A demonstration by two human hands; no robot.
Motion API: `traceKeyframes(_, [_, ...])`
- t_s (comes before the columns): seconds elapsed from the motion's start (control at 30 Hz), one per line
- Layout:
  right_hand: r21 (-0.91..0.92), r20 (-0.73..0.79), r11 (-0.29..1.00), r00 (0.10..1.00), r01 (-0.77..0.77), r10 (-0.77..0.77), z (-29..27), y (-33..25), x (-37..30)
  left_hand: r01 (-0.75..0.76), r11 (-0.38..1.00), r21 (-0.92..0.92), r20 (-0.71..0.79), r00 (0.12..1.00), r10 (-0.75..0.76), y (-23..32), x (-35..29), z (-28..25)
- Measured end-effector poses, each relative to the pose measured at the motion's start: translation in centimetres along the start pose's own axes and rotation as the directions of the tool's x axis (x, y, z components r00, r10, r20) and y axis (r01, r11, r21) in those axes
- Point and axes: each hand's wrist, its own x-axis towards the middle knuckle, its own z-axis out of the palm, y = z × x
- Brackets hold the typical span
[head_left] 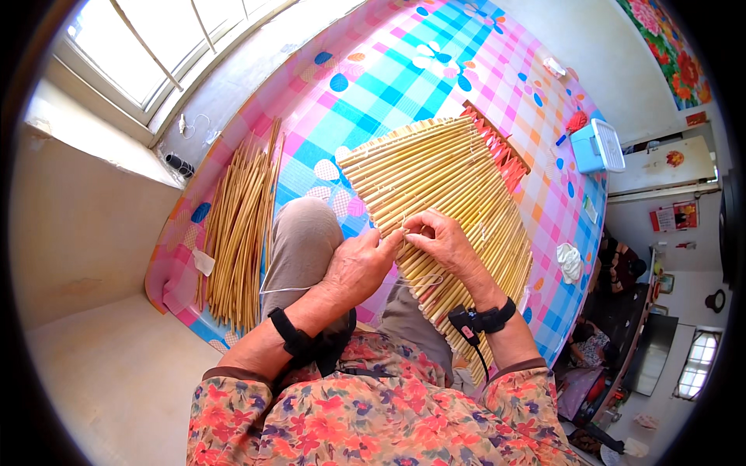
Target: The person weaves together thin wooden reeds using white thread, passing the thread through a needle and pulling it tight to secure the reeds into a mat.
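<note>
A mat of yellow-brown plant stalks [443,167], laid side by side and stitched with pale thread, leans across my lap. My left hand [359,268] is closed at the mat's left edge, thumb and forefinger pinching there. Right beside it, my right hand [444,242] is closed in a pinch over the same edge; whatever lies between its fingertips is too small to make out. A white thread [284,290] runs over my left knee, and a loose loop of thread hangs below my fingers. A pile of loose stalks [239,225] lies left of my knee.
Under everything spreads a checked, flowered plastic sheet [388,58]. A red folded item [501,147] touches the mat's far end. A blue box with a white lid [594,147] and a crumpled white bag [569,262] lie to the right. A black spool [179,165] sits by the window.
</note>
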Motion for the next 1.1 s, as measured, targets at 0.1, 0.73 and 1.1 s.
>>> traceKeyframes(0.1, [-0.056,-0.008,0.998,1.0,0.01,-0.011,0.1,-0.4,0.0,0.007,1.0,-0.011,0.005,1.0,-0.007,0.2,0.2,-0.2])
traceKeyframes(0.73, [-0.043,-0.065,0.995,0.994,0.087,-0.089,0.4,0.1,0.3,0.157,0.973,-0.17,0.091,0.986,-0.143,0.4,0.2,-1.0])
traceKeyframes(1.1, [-0.149,-0.122,0.982,0.983,0.118,-0.136,1.0,0.3,0.5,0.163,0.962,-0.219,-0.011,0.985,-0.169,-0.1,-0.5,-1.3])
